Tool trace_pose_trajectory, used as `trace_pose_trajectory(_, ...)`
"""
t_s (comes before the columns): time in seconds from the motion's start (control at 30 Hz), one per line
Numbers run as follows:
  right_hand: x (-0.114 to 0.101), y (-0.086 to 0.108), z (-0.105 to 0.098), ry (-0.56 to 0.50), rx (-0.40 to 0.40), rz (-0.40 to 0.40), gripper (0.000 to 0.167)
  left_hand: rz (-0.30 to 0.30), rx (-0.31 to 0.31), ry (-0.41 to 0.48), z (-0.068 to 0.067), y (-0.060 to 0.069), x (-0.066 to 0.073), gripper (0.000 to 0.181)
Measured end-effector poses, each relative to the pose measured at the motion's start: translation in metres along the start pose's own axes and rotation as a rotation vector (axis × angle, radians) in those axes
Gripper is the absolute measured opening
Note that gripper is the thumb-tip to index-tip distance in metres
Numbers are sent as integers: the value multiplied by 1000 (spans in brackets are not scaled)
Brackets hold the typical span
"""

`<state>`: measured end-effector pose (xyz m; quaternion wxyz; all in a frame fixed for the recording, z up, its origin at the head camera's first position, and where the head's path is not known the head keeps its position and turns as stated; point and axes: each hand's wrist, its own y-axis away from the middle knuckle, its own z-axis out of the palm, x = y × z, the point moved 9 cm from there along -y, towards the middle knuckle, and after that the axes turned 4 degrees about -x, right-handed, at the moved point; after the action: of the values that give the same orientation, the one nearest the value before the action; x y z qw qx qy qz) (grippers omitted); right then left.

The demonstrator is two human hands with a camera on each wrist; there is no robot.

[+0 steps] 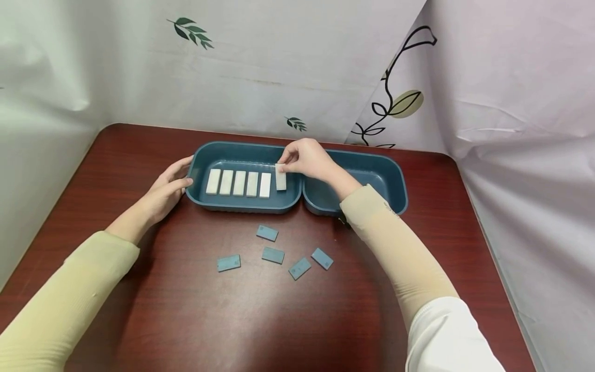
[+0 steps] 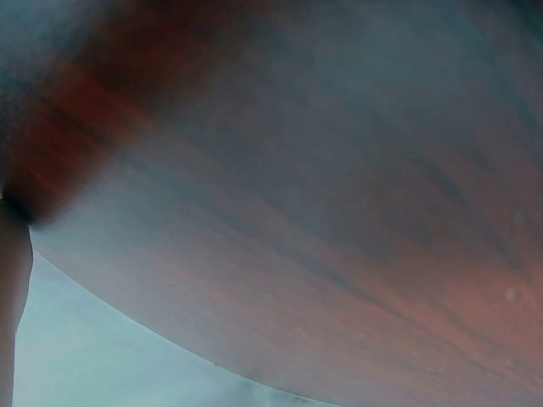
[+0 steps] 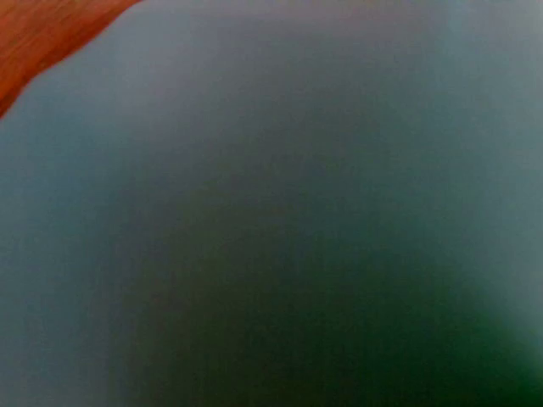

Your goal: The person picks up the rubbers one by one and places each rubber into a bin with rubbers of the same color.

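In the head view my right hand pinches a white rectangular tile by its upper end, between thumb and fingers. The tile is inside the left blue tray, near its right end. To its left, several similar white tiles lie side by side in a row. My left hand holds that tray's left end, thumb over the rim and fingers along the outside. Both wrist views are dark and blurred; neither shows what the fingers hold.
A second blue tray adjoins the first on the right, partly behind my right forearm. Several small blue tiles lie scattered on the reddish-brown wooden table in front. A pale patterned curtain hangs behind the table.
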<state>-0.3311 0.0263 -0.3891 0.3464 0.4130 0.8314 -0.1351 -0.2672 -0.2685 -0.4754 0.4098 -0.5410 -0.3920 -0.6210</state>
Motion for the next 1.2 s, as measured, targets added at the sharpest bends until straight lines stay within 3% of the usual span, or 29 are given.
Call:
trace_pose_trajectory(0.2, -2, -1, 2, 56, -6, 0, 9, 5, 2, 23, 1, -1, 3, 56)
trace_pose_trajectory(0.57, -11, -1, 16, 236, -25, -89, 10, -3, 6, 5, -1, -1, 2, 57)
trace_pose_trajectory(1.2, -13, 1, 20, 281, -19, -51, 12, 3, 10, 7, 0, -1, 1, 53)
